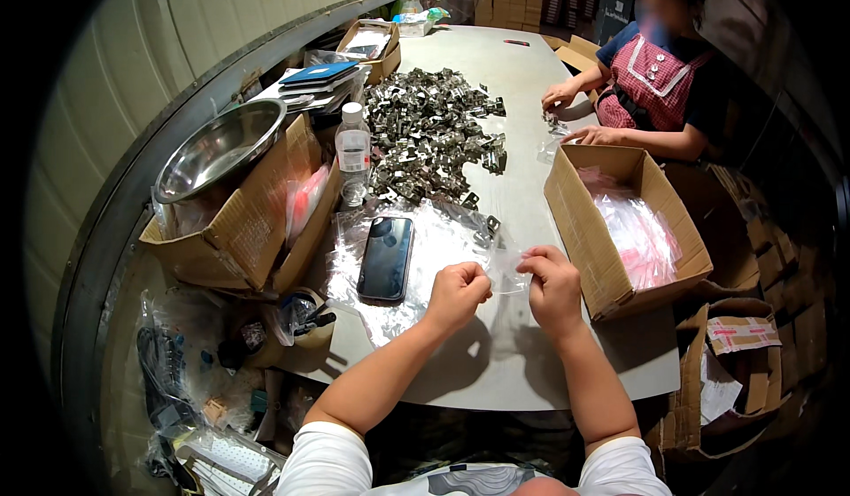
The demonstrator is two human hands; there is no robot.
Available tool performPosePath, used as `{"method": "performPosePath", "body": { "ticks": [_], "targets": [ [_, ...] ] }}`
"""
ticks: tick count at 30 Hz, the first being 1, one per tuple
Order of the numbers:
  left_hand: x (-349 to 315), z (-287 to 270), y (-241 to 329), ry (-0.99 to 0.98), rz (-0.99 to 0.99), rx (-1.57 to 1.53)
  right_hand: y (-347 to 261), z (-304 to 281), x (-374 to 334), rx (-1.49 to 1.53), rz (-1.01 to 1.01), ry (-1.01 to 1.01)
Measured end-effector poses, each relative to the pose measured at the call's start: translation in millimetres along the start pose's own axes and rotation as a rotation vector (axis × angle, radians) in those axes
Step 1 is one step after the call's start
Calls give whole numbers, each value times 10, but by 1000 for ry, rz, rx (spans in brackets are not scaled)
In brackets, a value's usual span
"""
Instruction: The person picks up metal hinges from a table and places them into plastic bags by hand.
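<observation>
Between my two hands, a small clear plastic bag [508, 273] is stretched above the near part of the table. My left hand [459, 296] is closed, pinching the bag's left side. On its other side my right hand [554, 290] pinches the bag with thumb and bent fingers. Whether anything is inside the bag, I cannot tell. To the left of my left hand a dark phone [386, 259] lies on a spread of clear plastic bags [350, 261]. Beyond these is a big heap of small shiny metal clips or brackets [434, 133].
A carton [567, 213] of pink-edged clear bags stands at right. At left are a water bottle [352, 155], a carton [208, 248] and a steel bowl [220, 151]. Across the right edge, a person in a checked apron [651, 84] handles metal pieces and a bag.
</observation>
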State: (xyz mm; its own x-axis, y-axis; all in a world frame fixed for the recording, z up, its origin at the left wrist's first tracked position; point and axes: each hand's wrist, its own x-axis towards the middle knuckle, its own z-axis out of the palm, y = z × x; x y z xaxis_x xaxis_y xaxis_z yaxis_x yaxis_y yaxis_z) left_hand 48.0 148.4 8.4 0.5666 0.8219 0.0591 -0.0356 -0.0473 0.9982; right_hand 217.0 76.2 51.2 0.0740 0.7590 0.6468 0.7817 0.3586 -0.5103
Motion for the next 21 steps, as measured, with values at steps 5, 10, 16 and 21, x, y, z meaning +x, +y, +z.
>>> {"method": "performPosePath", "body": {
  "ticks": [5,10,16,21],
  "targets": [
    [31,17,-56,137,23,-36,-169,27,-24,-84,-182,-126],
    [83,-25,74,359,342,416,-334,1,-85,-138,-56,-458],
    [99,-461,354,-249,301,51,117,-143,142,547,124,-357],
    [67,-259,344,-705,49,62,776,460,447,-94,268,-115]
  ]
}}
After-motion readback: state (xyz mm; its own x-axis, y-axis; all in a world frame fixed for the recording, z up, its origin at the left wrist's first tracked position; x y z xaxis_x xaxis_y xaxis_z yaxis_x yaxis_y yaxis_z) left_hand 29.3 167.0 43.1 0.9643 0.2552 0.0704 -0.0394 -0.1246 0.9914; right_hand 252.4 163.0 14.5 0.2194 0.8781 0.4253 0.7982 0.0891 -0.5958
